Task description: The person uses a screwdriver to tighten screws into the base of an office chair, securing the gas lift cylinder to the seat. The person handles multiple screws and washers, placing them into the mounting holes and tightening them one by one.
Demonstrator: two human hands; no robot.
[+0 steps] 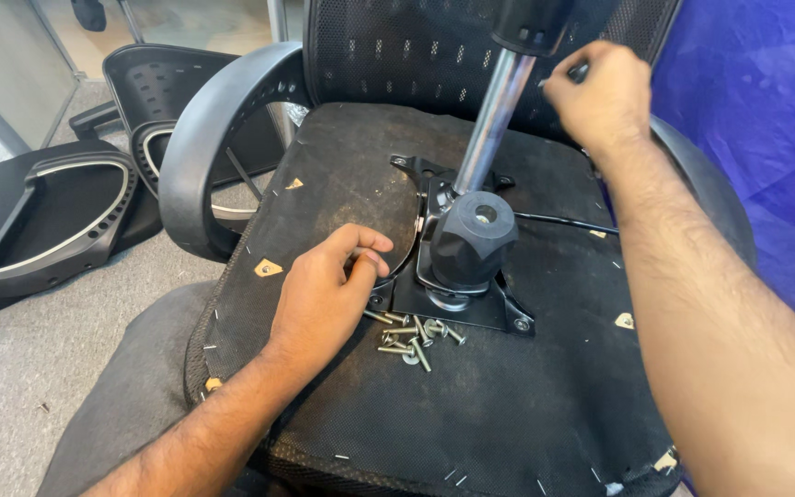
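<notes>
An upturned office chair seat [342, 166] lies in front of me, its black fabric underside facing up. A black metal mechanism plate [471, 308] with a round knob [474, 239] and a chrome gas cylinder [489, 120] is mounted on it. My left hand [324, 294] rests on the seat at the plate's left corner, fingertips pinched there; what they pinch is hidden. Several loose screws [411, 336] lie just right of that hand. My right hand [600, 92] is up at the far side, fist closed around a small dark tool whose tip barely shows.
A black armrest [204, 147] curves up at the seat's left. Other chair parts, a seat shell and backrest [57, 212], lie on the grey carpet to the left. A blue sheet [766, 138] hangs at the right. A thin black cable [563, 223] crosses the seat.
</notes>
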